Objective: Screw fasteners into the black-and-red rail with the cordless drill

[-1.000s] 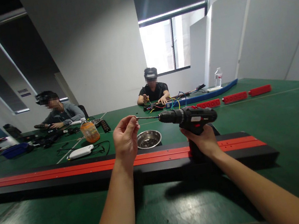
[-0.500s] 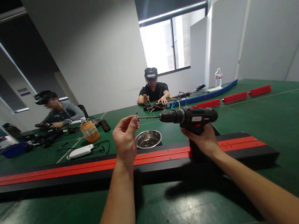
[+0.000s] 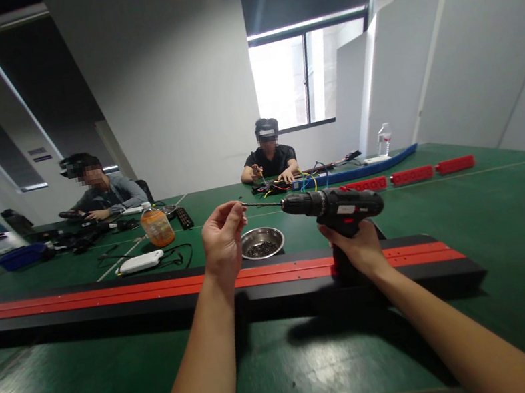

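My right hand (image 3: 361, 247) is wrapped round the grip of a black cordless drill (image 3: 335, 204), held level above the table. A long thin driver bit (image 3: 264, 204) sticks out of its chuck toward the left. At the bit's tip, my left hand (image 3: 222, 239) is closed in a pinch; whatever small piece lies between thumb and forefinger is too hidden to name. Below and behind the bit stands a steel bowl (image 3: 269, 234) with many small dark metal pieces, apparently screws. A long black bar with a red grooved top (image 3: 147, 293) lies crosswise under both wrists.
On the green table (image 3: 499, 215) are an orange drink bottle (image 3: 158, 226), a white power bank (image 3: 142, 262) with a cable, red blocks (image 3: 412, 175) and a blue curved strip (image 3: 364, 168). Across the table, one person (image 3: 269, 154) handles coloured wires; another (image 3: 109, 189) sits at left.
Both hands and the drill keep nearly the same pose, with the left fingers still at the bit's tip. The view has shifted very slightly.
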`<state>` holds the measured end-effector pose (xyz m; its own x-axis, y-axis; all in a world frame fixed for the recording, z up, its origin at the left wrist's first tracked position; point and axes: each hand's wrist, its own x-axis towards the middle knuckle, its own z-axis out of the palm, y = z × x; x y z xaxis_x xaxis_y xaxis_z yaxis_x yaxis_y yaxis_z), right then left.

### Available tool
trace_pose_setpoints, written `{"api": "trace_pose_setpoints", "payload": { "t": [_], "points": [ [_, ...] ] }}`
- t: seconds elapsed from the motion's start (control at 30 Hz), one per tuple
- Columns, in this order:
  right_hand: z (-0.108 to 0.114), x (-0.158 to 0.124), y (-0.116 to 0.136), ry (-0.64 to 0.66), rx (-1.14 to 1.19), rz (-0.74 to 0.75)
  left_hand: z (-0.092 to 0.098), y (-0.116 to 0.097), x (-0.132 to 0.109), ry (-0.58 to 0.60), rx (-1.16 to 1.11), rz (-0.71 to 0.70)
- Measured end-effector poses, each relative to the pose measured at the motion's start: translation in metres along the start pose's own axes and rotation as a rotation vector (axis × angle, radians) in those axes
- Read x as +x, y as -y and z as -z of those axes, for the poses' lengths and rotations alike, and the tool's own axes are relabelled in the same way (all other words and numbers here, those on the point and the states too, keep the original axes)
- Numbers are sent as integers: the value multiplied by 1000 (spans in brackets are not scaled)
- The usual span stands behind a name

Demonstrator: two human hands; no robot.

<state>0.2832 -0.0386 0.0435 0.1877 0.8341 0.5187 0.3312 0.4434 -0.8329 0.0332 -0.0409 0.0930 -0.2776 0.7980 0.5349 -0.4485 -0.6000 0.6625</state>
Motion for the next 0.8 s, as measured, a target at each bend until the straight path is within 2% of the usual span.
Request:
{"api": "trace_pose_setpoints", "payload": {
  "t": [0.13,0.23,0.3,0.4,0.5,0.6,0.7,0.8],
  "points": [
    [0,0,-2,0,8,-4,5,1,3,-23,-7,35],
    [1,0,-2,1,11,-9,12,4,6,-41,45,-2],
    [1,0,-2,1,7,-17,20,11,9,-53,194,-68],
    [1,0,-3,4,9,-39,36,31,12,-30,612,-104],
    [0,1,-4,11,38,-64,55,55,10,131,996,54],
    [3,4,-3,40,55,-90,69,70,7,248,1174,127],
    [16,10,-1,117,3,-73,73,74,4,336,1289,171],
    [39,16,-1,200,-112,-10,69,74,0,472,1442,151]
  ]
}}
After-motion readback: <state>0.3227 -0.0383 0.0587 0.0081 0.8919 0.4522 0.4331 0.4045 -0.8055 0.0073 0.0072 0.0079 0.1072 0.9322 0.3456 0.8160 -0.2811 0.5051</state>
